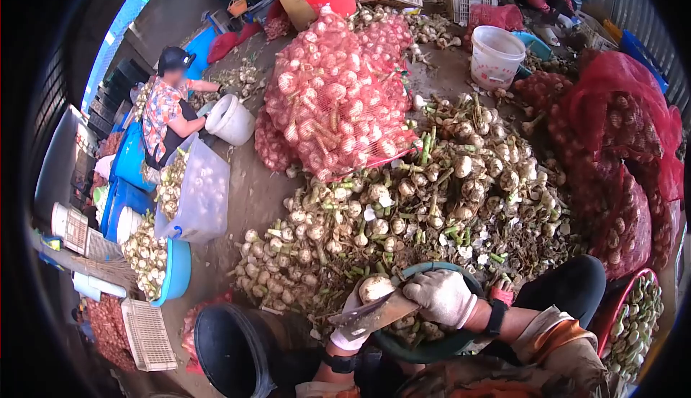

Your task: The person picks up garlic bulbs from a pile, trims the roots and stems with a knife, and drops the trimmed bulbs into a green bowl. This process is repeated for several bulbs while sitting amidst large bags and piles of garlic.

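My left hand (351, 332), in a pale glove and partly hidden behind the blade, holds a garlic bulb (375, 288). The gloved fingers of my right hand (442, 297) are wrapped round a knife, whose broad, dirty blade (380, 314) points left and crosses in front of the left hand, just below the bulb. Beneath both hands is a green basin (471, 347) with garlic pieces in it. A large heap of garlic bulbs (432, 204) with cut stems and peelings spreads out just beyond the basin.
A black bucket (216, 340) stands left of my hands. Red net sacks of garlic (338, 88) rise behind the heap, with more sacks (622, 211) at right. A red basin (602, 319) sits at my right. Another person (169, 106) holds a white bucket (230, 120) at left.
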The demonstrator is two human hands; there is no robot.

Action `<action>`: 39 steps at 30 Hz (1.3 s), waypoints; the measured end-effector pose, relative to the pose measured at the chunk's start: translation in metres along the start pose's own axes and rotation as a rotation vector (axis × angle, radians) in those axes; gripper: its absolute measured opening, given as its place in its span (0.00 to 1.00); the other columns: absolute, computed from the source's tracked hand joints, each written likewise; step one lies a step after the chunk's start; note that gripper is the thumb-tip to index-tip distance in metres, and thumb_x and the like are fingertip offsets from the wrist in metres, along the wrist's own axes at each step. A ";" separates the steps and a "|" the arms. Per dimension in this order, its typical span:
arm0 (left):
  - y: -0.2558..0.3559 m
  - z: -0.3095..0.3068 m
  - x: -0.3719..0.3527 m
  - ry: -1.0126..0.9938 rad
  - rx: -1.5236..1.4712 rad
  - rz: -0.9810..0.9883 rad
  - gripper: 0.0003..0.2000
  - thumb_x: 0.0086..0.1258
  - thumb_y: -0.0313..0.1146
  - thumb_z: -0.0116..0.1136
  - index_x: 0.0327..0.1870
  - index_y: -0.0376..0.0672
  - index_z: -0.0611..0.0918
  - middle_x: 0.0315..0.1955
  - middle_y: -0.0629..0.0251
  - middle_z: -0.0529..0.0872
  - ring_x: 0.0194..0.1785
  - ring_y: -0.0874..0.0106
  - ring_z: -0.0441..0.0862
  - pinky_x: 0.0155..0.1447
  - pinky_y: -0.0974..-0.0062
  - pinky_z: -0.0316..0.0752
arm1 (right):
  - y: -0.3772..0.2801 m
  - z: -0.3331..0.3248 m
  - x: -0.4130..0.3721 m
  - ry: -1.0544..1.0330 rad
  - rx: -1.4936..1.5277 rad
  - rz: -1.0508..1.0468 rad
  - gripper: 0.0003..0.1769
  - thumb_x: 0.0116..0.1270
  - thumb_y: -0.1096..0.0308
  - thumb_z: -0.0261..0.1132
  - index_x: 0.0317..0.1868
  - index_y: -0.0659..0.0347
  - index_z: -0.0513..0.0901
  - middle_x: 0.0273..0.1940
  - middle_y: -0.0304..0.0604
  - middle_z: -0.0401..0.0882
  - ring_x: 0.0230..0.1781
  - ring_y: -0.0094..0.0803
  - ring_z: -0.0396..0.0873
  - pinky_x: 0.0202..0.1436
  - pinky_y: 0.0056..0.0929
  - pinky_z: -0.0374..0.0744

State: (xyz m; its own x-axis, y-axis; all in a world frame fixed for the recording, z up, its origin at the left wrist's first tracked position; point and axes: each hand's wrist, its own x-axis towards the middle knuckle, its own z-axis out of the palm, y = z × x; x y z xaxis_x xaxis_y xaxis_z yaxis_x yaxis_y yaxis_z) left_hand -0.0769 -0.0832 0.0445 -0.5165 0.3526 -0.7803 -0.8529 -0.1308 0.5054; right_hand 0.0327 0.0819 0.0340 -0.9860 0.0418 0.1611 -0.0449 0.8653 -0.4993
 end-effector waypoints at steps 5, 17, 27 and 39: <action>0.001 -0.013 0.002 -0.730 0.272 0.253 0.36 0.50 0.31 0.77 0.61 0.38 0.72 0.45 0.54 0.83 0.32 0.71 0.81 0.30 0.79 0.74 | 0.066 0.044 -0.005 0.066 -0.131 0.447 0.09 0.59 0.58 0.65 0.37 0.51 0.83 0.27 0.43 0.82 0.30 0.39 0.84 0.33 0.38 0.80; 0.002 -0.028 0.103 -0.345 1.074 0.257 0.41 0.51 0.37 0.79 0.66 0.32 0.69 0.50 0.55 0.82 0.53 0.69 0.79 0.60 0.73 0.73 | 0.038 -0.032 0.004 0.456 0.247 0.542 0.11 0.56 0.66 0.74 0.33 0.62 0.81 0.24 0.51 0.79 0.24 0.44 0.81 0.29 0.34 0.76; -0.033 -0.014 0.336 -0.343 2.188 0.422 0.21 0.54 0.36 0.64 0.50 0.44 0.80 0.45 0.50 0.85 0.51 0.54 0.83 0.55 0.61 0.78 | 0.074 -0.024 -0.001 0.318 0.307 0.719 0.11 0.58 0.60 0.72 0.32 0.57 0.83 0.25 0.48 0.81 0.27 0.45 0.83 0.30 0.35 0.78; 0.043 0.012 0.139 -0.519 0.723 0.105 0.33 0.56 0.22 0.69 0.64 0.41 0.67 0.32 0.62 0.84 0.25 0.76 0.80 0.25 0.82 0.73 | 0.059 0.023 0.014 0.112 0.221 0.497 0.13 0.60 0.54 0.67 0.36 0.54 0.81 0.28 0.48 0.82 0.30 0.46 0.83 0.35 0.41 0.80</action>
State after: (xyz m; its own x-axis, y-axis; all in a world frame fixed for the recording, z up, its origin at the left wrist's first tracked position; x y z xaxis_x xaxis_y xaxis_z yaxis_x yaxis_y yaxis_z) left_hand -0.1844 -0.0286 -0.0375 -0.3398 0.7696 -0.5407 -0.4563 0.3678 0.8102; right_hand 0.0122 0.1219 -0.0129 -0.8745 0.4818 -0.0559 0.3770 0.6027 -0.7033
